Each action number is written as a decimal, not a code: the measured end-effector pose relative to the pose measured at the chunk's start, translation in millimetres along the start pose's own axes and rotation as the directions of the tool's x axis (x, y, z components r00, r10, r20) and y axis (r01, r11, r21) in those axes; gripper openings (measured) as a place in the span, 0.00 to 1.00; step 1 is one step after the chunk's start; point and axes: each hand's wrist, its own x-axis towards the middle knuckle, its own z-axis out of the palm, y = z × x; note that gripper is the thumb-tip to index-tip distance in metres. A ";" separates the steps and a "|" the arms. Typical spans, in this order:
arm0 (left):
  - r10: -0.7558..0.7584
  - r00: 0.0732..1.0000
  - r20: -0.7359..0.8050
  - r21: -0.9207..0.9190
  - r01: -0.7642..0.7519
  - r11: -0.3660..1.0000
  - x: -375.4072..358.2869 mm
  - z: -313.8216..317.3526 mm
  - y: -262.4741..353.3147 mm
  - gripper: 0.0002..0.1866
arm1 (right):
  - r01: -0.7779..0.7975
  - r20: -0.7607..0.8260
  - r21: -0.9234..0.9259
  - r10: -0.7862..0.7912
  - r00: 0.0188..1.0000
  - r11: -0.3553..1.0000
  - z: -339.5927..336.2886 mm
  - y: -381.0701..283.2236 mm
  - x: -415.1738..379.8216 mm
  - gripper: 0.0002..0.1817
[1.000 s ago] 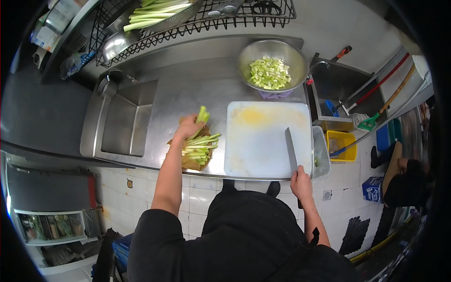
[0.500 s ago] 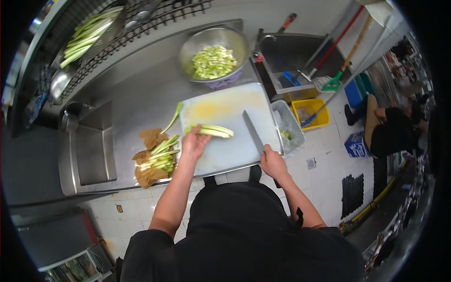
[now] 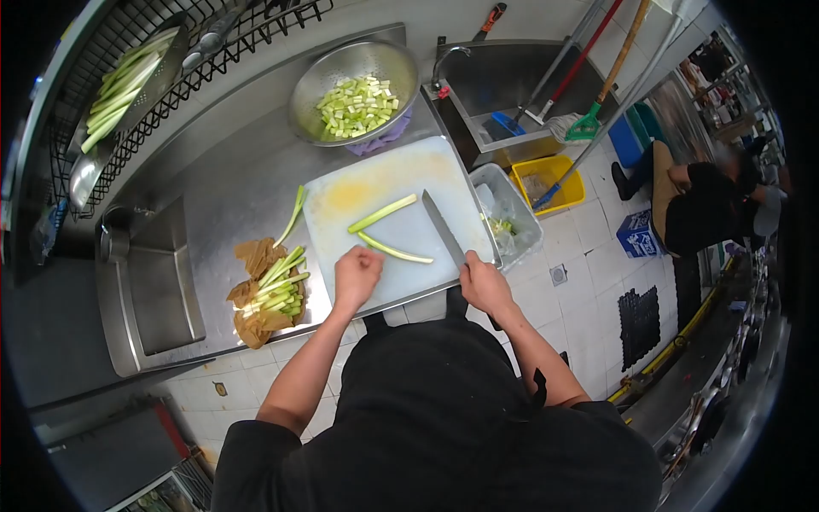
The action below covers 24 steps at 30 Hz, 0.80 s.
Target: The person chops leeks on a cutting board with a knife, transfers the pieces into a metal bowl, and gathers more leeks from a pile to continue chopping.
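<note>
Steel counter [image 3: 235,183], wht. smooth board [image 3: 405,168]; L hand [image 3: 357,276] curled narrow nr. slim stalks [image 3: 383,213], R hand [image 3: 485,286] grips knife [image 3: 442,225].

Over the near-left part of the cutting board [image 3: 461,222], the left hand [image 3: 357,275] has blurred fingers, and whether they hold anything is unclear. At the board's near-right edge, the right hand [image 3: 486,284] hides most of the handle of the knife [image 3: 443,227]. Beyond the board, the colander [image 3: 309,94] covers part of the purple cloth [image 3: 384,138]. Left of it, brown paper [image 3: 260,326] hides some stalk ends. Right of it, scraps in the clear bin [image 3: 531,235] are too small to identify.
</note>
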 end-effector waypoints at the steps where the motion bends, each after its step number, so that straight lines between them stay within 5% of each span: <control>1: 0.000 1.000 0.001 0.000 0.000 1.000 0.1 4.2 1.7 0.11 | -0.004 -0.024 0.003 0.004 1.000 1.000 0.9 1.6 -0.7 0.09; 2: 0.480 0.877 -0.026 0.338 -0.445 0.829 0.9 8.4 4.0 0.12 | -0.008 -0.047 0.006 0.008 0.999 1.000 2.0 3.1 -1.1 0.10; 3: 0.826 0.551 0.115 0.610 -0.696 0.379 1.9 11.4 5.6 0.12 | -0.008 -0.046 0.006 0.009 0.999 1.000 3.1 5.1 -1.3 0.10; 8: 0.619 0.706 0.345 0.714 -0.625 0.314 34.1 19.8 5.4 0.15 | 0.013 -0.047 0.036 -0.012 0.999 0.999 -1.0 6.1 -4.6 0.09; 10: 0.714 0.700 -0.002 0.343 -0.670 0.658 31.7 7.2 14.6 0.12 | 0.026 -0.034 0.101 -0.023 0.999 0.994 -4.7 8.4 -6.3 0.10; 12: 0.492 0.868 -0.066 0.090 -0.486 0.869 37.2 -24.7 25.6 0.09 | 0.033 -0.022 0.177 -0.029 0.999 0.984 -5.8 6.1 -9.3 0.11; 14: 0.288 0.952 -0.107 -0.555 -0.297 0.777 51.5 -55.1 32.3 0.11 | 0.022 0.201 0.312 -0.089 0.976 0.950 -6.6 -0.9 -12.1 0.14; 18: 0.271 0.947 -0.175 -0.561 -0.322 0.763 53.5 -61.4 39.0 0.14 | 0.094 0.411 0.393 -0.266 0.872 0.915 24.6 -6.3 -5.6 0.15; 21: 0.370 0.896 -0.247 -0.341 -0.438 0.832 67.5 -60.0 35.0 0.15 | 0.228 0.441 0.368 -0.385 0.811 0.901 49.0 -13.5 -0.2 0.16; 24: 0.537 0.838 -0.099 0.004 -0.540 0.842 87.4 -43.1 20.6 0.11 | 0.091 0.365 0.377 -0.238 0.900 0.922 45.3 -6.0 -9.6 0.17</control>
